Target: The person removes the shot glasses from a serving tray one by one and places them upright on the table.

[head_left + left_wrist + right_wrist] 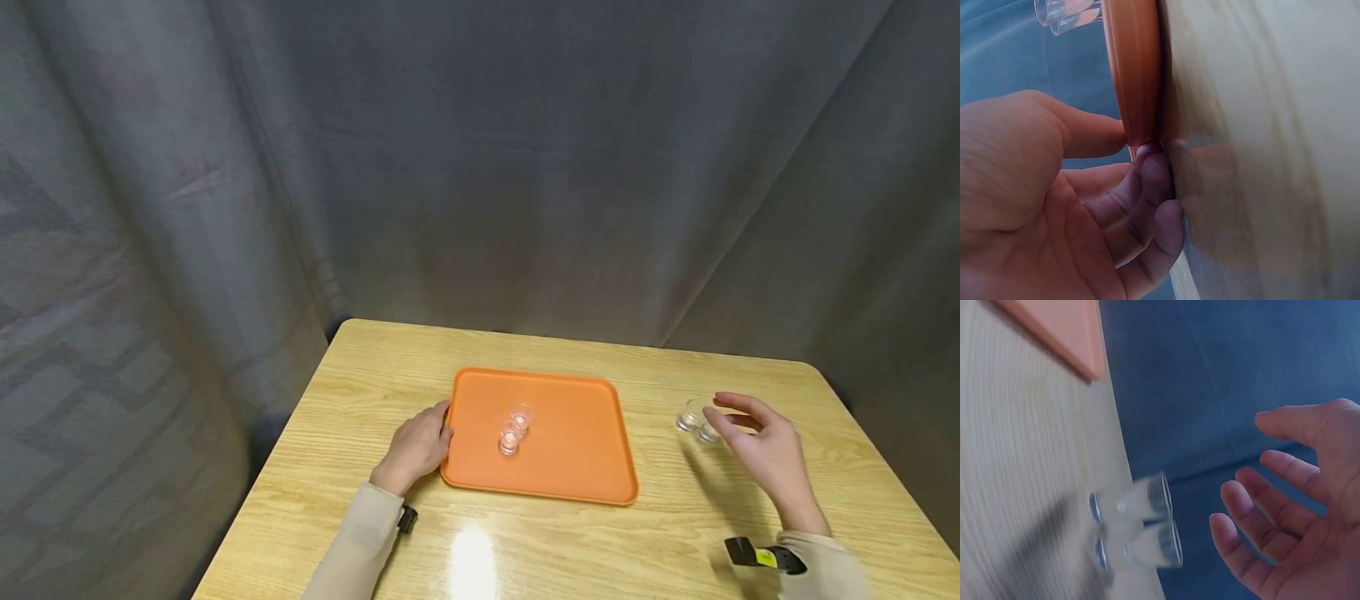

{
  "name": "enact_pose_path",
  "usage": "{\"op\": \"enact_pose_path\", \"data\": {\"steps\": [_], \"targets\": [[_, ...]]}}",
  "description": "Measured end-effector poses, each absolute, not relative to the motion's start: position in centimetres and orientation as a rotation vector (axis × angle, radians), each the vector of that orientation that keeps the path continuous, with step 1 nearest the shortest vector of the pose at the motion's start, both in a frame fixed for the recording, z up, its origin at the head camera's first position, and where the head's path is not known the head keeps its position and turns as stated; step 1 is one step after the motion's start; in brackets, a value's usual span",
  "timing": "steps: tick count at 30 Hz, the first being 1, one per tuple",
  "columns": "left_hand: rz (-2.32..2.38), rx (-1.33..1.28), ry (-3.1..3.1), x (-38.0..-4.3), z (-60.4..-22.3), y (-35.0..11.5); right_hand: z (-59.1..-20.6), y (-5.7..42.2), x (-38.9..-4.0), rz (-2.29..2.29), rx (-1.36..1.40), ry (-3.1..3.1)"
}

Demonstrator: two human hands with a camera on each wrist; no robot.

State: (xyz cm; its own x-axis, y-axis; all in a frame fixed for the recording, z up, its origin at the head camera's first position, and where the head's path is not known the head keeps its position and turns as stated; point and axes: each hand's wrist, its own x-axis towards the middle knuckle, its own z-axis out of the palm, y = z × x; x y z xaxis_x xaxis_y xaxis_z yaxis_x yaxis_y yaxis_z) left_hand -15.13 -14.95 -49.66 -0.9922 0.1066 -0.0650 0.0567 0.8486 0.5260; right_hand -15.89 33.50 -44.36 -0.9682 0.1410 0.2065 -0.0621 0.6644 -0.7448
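An orange tray [562, 442] lies on the table, with two small clear shot glasses [509, 439] close together on it, left of its middle. At the tray's left edge my left hand [418, 446] pinches the rim; in the left wrist view the thumb is on one side and curled fingers [1157, 175] are against the other. Two more shot glasses [1141, 500] stand side by side on the table, right of the tray. Just over them is my right hand [768, 450], its fingers parted and loosely bent. A gap shows between hand and glasses in the right wrist view.
The light wood table [405, 350] has rounded far corners. Grey curtains [525, 167] hang behind it and along the left side. Each wrist carries a black strap, the right strap [765, 557] with a yellow mark.
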Motion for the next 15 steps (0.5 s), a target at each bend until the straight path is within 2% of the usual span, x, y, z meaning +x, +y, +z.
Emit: {"op": "enact_pose_path", "data": {"steps": [15], "targets": [[0.834,0.154,2.949,-14.9,-49.7,-15.0,-44.9,27.1,-15.4,1.243,0.138,-2.65]]}}
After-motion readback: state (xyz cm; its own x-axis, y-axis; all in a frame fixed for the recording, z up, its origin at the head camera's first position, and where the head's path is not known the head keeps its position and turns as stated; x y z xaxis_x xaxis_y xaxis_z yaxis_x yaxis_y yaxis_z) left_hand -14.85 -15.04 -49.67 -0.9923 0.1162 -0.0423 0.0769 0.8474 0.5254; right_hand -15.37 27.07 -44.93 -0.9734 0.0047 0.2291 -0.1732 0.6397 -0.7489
